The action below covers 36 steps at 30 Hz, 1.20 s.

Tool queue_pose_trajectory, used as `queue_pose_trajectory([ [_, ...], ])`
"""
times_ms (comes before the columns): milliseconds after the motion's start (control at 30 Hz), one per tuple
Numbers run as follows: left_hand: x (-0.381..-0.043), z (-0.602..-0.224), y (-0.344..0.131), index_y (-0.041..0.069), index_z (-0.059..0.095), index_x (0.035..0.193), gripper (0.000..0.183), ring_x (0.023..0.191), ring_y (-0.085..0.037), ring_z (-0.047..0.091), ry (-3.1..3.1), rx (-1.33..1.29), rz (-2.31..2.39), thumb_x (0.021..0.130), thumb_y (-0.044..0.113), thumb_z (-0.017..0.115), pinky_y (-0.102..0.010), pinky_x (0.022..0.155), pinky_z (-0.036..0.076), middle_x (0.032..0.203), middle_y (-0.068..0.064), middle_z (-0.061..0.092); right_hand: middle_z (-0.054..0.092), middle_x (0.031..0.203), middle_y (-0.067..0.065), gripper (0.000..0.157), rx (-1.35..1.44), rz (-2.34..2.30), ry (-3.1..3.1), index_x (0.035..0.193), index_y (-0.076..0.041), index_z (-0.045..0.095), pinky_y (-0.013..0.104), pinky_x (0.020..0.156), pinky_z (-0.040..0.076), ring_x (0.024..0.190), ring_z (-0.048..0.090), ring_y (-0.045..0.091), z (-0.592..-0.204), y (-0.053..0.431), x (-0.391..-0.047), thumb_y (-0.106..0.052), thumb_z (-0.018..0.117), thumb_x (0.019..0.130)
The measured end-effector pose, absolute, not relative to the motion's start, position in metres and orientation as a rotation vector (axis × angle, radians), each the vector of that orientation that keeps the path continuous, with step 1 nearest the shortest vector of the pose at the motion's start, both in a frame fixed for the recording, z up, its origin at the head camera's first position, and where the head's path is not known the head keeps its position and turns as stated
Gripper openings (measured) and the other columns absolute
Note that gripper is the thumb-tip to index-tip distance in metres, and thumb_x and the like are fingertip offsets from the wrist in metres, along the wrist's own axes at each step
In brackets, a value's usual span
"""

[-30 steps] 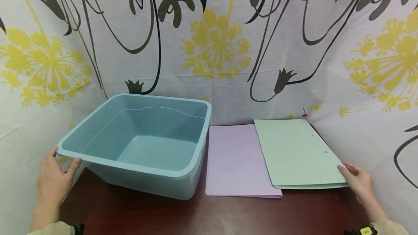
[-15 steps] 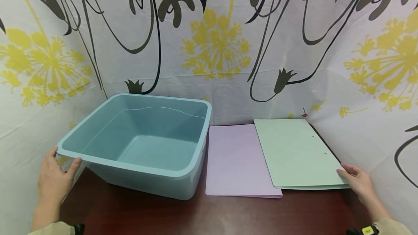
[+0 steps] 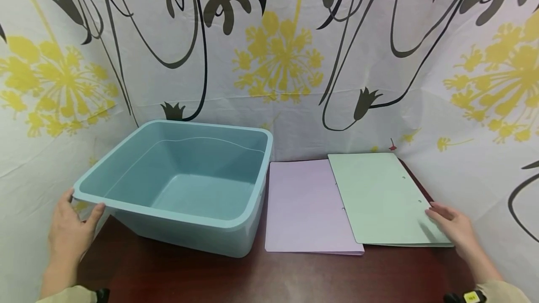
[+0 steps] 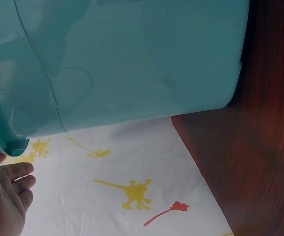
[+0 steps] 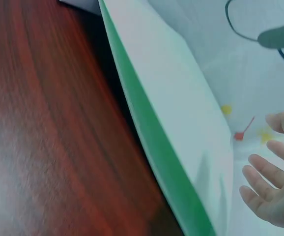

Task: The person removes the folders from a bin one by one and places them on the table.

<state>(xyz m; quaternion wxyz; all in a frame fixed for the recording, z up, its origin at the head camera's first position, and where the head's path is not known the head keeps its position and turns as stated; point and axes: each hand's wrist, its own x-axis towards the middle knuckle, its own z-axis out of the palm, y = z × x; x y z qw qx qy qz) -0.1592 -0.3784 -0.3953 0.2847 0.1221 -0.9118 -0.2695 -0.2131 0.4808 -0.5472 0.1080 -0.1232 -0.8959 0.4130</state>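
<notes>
At the left stands a blue-green plastic tub (image 3: 177,242). My left hand (image 3: 71,233) holds its near left rim corner, thumb at the front and index finger at the side. In the left wrist view the other fingers hang below the rim. A green file folder (image 3: 385,200) with punched holes lies at the right, overlapping a lilac file folder (image 3: 303,209). My right hand (image 3: 452,228) is at the green folder's right edge with nothing in its grasp. The right wrist view shows its fingers (image 5: 260,187) loosely spread, apart from the folder.
The dark reddish-brown table (image 3: 294,279) extends in front of the tub and folders. A white cloth (image 3: 294,120) printed with yellow and grey flowers hangs behind and along both sides, close to the tub and the green folder.
The green folder has shifted slightly toward me and to the right. My right hand has let go of its right edge and moved a little up and left. The left hand stays put.
</notes>
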Motion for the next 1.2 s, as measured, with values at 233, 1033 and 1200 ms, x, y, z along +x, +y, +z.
queue_pose_trajectory([
  [233,-0.159,-0.395,-0.377,-0.001,0.015,0.14,0.076,0.115,-0.052,0.032,-2.451,0.339,-0.689,0.087,0.039,0.051,-0.064,0.083,0.027,0.129,-0.036,0.032,0.056,0.101,-0.029,0.062,-0.21,1.277,-2.655,0.132,-0.01,0.047,0.01,0.068,0.04,0.092,0.044,-0.017,-0.524,0.454,-0.219,-0.046,0.06,0.083],
  [1033,-0.171,-0.359,-0.283,-0.002,0.028,0.139,0.099,0.131,-0.039,0.024,-2.22,-0.307,-0.495,0.076,0.074,0.038,-0.048,0.107,0.018,0.143,-0.025,0.027,0.059,0.097,-0.028,0.065,-0.018,1.368,-2.581,0.125,-0.006,0.053,0.008,0.068,0.04,0.088,0.05,-0.018,-0.519,0.425,-0.225,-0.053,0.057,0.081],
  [1200,-0.172,-0.357,-0.239,-0.003,0.031,0.138,0.098,0.13,-0.038,0.027,-2.157,-0.397,-0.454,0.078,0.074,0.035,-0.045,0.108,0.018,0.14,-0.025,0.032,0.055,0.095,-0.033,0.061,-0.031,1.364,-2.628,0.126,-0.003,0.05,0.01,0.067,0.04,0.087,0.047,-0.019,-0.491,0.401,-0.21,-0.046,0.057,0.084],
])
